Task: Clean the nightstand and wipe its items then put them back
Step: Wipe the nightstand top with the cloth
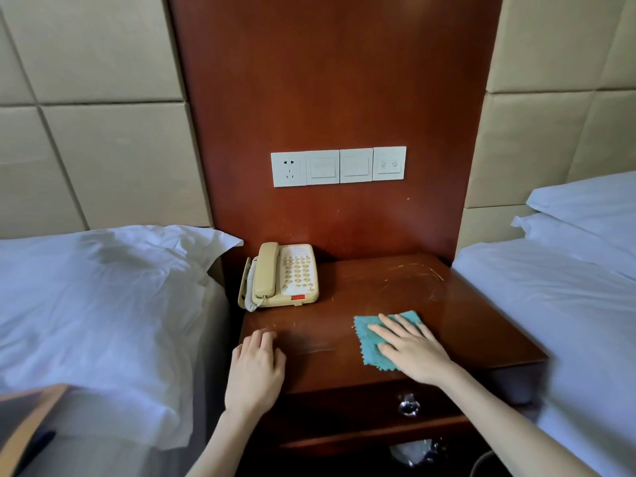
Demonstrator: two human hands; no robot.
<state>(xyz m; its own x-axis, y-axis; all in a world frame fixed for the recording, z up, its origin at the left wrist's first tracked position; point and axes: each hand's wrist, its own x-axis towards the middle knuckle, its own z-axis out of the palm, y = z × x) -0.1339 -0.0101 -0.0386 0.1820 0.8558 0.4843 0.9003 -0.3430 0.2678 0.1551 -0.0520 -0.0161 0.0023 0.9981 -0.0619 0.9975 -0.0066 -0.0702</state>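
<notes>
A dark wooden nightstand (pixel 464 325) stands between two white-sheeted beds. The right hand (pixel 409 349) presses a teal microfibre cloth (pixel 370 342) flat on the front middle of its top, the grip wide with fingers spread straight. The left hand (pixel 256 370) rests at the front left edge, fingers loosely bent, its grip holding nothing. A beige corded telephone (pixel 285 275) sits at the back left corner, well apart from the cloth.
</notes>
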